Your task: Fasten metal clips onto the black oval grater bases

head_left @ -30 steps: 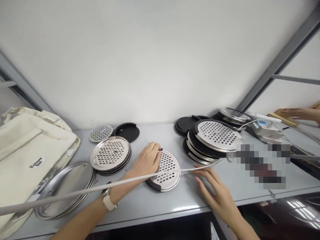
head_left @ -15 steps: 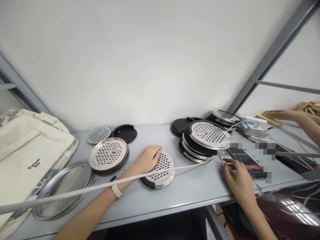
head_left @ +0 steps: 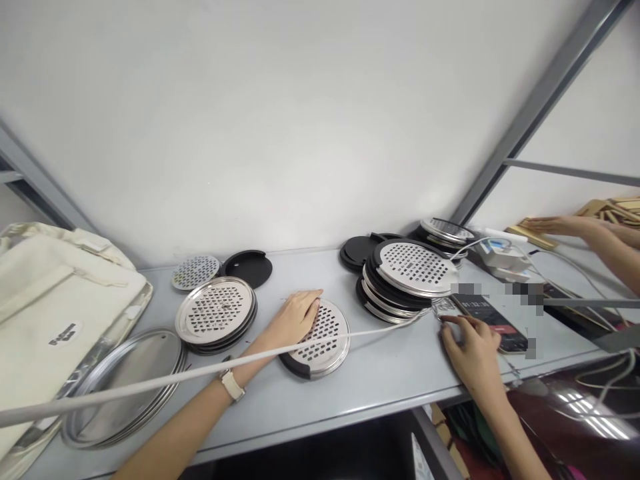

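Observation:
My left hand, with a pale-banded watch on its wrist, lies over the left side of a round metal grater disc. Its fingers are stretched out over the perforated face. A black rim piece edges the disc at the lower left. To the right, my right hand is at the left edge of a phone, thumb and index finger bent with a gap between them. Nothing shows in its grasp. Small clear or shiny bits lie just beyond its fingertips.
Stacked grater discs stand right of centre; another grater stack and plain metal lids are on the left. A white cable crosses in front. A cream bag lies far left. Another person's hand is at far right.
My right hand has shifted slightly left, its fingertips closer to the small shiny bits. My left hand stays on the grater disc. The camera view has moved a little.

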Available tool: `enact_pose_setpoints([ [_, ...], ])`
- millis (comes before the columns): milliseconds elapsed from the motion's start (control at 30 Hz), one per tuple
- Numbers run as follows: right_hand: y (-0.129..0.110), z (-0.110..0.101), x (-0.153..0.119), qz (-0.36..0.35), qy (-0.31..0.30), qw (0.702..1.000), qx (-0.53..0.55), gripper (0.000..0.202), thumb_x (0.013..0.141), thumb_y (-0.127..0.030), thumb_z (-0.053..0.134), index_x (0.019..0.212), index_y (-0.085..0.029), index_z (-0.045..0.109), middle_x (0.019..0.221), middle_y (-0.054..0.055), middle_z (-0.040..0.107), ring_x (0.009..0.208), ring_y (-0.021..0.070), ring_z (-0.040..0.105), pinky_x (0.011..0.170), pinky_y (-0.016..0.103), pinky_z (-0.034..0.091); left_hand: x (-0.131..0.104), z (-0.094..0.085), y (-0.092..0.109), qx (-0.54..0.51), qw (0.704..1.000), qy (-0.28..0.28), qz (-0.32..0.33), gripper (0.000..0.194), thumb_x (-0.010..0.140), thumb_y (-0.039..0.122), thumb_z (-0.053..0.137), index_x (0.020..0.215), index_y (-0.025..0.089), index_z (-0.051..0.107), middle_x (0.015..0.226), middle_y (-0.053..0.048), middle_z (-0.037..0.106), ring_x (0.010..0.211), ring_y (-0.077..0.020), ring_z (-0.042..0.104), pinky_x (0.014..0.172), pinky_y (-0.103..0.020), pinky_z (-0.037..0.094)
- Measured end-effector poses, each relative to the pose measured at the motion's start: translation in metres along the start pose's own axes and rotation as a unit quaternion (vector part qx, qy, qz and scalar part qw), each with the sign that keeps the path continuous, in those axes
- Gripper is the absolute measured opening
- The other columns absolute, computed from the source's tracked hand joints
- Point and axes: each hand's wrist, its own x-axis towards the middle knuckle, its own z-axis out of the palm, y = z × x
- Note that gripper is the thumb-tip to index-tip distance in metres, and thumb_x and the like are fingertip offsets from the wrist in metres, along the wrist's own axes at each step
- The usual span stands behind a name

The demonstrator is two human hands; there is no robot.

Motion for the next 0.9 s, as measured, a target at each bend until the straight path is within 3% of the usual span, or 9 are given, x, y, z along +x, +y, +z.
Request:
enact_pose_setpoints([
  [400, 0.003, 0.001, -0.002, 0.024, 0.009, 0.999, 0.024, 0.035, 0.082, -0.049, 0.041, 0.079, -0.019, 0.060, 0.083, 0.011, 0.061, 0.091, 0.0305, 0.054, 0.086, 0.047, 0.034, 0.000, 0.000, 0.000, 0.006, 1.000, 0.006, -0.005, 0.034, 0.098, 0.025, 0.029, 0.122, 0.016, 0.053, 0.122, -0.007, 0.061, 0.115, -0.0196, 0.053, 0.102, -0.038, 0.038],
  [600, 0.002, -0.001, -0.001, 0.016, -0.007, 0.999, 0.039, 0.037, 0.083, -0.051, 0.039, 0.080, -0.020, 0.058, 0.089, 0.013, 0.065, 0.094, 0.0315, 0.057, 0.087, 0.047, 0.036, 0.001, -0.008, 0.009, 0.027, 0.999, 0.033, -0.023, 0.030, 0.096, 0.019, 0.030, 0.117, 0.017, 0.052, 0.120, -0.008, 0.060, 0.114, -0.0201, 0.052, 0.101, -0.041, 0.036],
  [700, 0.003, -0.002, -0.001, 0.022, -0.027, 0.997, 0.065, 0.033, 0.084, -0.048, 0.040, 0.082, -0.020, 0.058, 0.095, 0.012, 0.067, 0.093, 0.0295, 0.058, 0.087, 0.045, 0.038, -0.009, -0.019, 0.025, 0.053, 0.995, 0.067, -0.057, 0.024, 0.095, 0.018, 0.031, 0.109, 0.016, 0.051, 0.109, -0.009, 0.060, 0.107, -0.0223, 0.053, 0.096, -0.042, 0.038],
  [767, 0.004, -0.001, -0.002, 0.033, -0.038, 0.996, 0.076, 0.031, 0.083, -0.047, 0.042, 0.084, -0.020, 0.059, 0.096, 0.011, 0.069, 0.091, 0.0289, 0.058, 0.085, 0.044, 0.040, -0.025, -0.027, 0.042, 0.121, 0.980, 0.097, -0.125, 0.017, 0.093, 0.019, 0.034, 0.093, 0.017, 0.051, 0.090, -0.007, 0.060, 0.090, -0.0222, 0.056, 0.084, -0.039, 0.044],
  [833, 0.005, -0.001, -0.002, 0.039, -0.043, 0.995, 0.084, 0.030, 0.082, -0.046, 0.043, 0.085, -0.020, 0.059, 0.094, 0.010, 0.069, 0.089, 0.0288, 0.059, 0.084, 0.044, 0.041, -0.047, -0.036, 0.063, 0.176, 0.969, 0.063, -0.159, 0.014, 0.090, 0.021, 0.038, 0.086, 0.018, 0.051, 0.082, -0.007, 0.059, 0.083, -0.0242, 0.056, 0.080, -0.041, 0.044],
  [900, 0.005, -0.002, -0.001, 0.038, -0.047, 0.994, 0.090, 0.029, 0.082, -0.044, 0.044, 0.085, -0.020, 0.060, 0.092, 0.010, 0.069, 0.088, 0.0283, 0.059, 0.085, 0.043, 0.041, -0.069, -0.045, 0.085, 0.142, 0.980, -0.012, -0.137, 0.018, 0.092, 0.022, 0.036, 0.087, 0.018, 0.053, 0.086, -0.008, 0.062, 0.085, -0.0235, 0.058, 0.076, -0.037, 0.045],
])
